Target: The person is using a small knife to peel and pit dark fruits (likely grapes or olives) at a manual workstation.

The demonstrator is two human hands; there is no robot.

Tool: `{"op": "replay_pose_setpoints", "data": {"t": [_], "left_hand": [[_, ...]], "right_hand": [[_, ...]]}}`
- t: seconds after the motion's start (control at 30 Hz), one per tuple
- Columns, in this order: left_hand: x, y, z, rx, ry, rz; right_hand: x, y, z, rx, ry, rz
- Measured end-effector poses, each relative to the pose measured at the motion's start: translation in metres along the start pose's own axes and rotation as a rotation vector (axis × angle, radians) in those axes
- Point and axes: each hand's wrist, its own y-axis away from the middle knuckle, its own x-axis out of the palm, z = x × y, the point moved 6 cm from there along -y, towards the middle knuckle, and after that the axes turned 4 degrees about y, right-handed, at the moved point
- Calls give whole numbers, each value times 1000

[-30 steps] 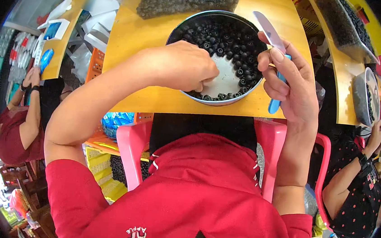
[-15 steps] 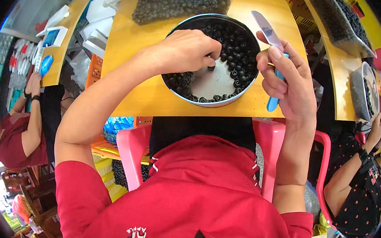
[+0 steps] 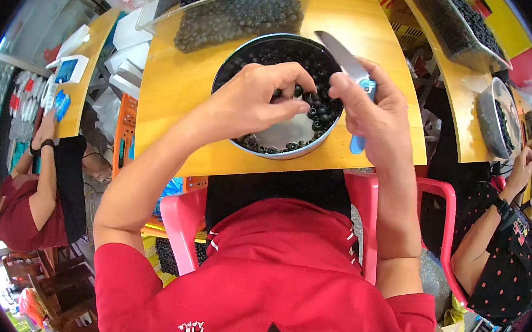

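A round tin with a pale blue rim [image 3: 308,148] stands at the table's near edge, with small black round parts [image 3: 322,117], some showing a centre hole, heaped around its pale floor. My left hand [image 3: 256,99] is over the tin, thumb and forefinger apart in a curve. Black parts show in that gap; whether the hand touches them or they lie behind is unclear. Just right of the tin, my right hand [image 3: 378,116] grips a knife [image 3: 345,58] by its light blue handle. Its blunt silver blade points up and left over the tin's far right rim.
Behind the tin, a clear plastic bin [image 3: 240,21] holds many black parts on the yellow table [image 3: 173,104]. Another such bin [image 3: 462,25] and a grey basin [image 3: 495,116] sit on the right-hand table. People work at both sides. Pink chair arms [image 3: 181,212] flank me.
My left hand has parted its fingers from a pinch around a black part and lifted slightly. My right hand with the knife has moved left, closer to the tin. The whole view has shifted slightly.
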Motion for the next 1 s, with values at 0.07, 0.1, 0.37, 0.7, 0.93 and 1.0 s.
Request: {"op": "replay_pose_setpoints", "data": {"t": [0.07, 0.1, 0.37, 0.7, 0.93, 1.0], "left_hand": [[0, 5, -12, 80, 29, -83], [1, 6, -16, 83, 30, -82], [-11, 16, -24, 102, 83, -236], [-1, 29, -10, 81, 530, -344], [4, 32, -9, 66, 637, -413], [3, 35, -13, 94, 629, -452]], "right_hand": [[6, 0, 4, -81, 88, 4], [10, 1, 8, -158, 174, 12], [17, 5, 4, -44, 98, 94], [28, 11, 1, 76, -259, 117], [36, 12, -3, 62, -398, 149], [37, 11, -6, 87, -456, 164]]}}
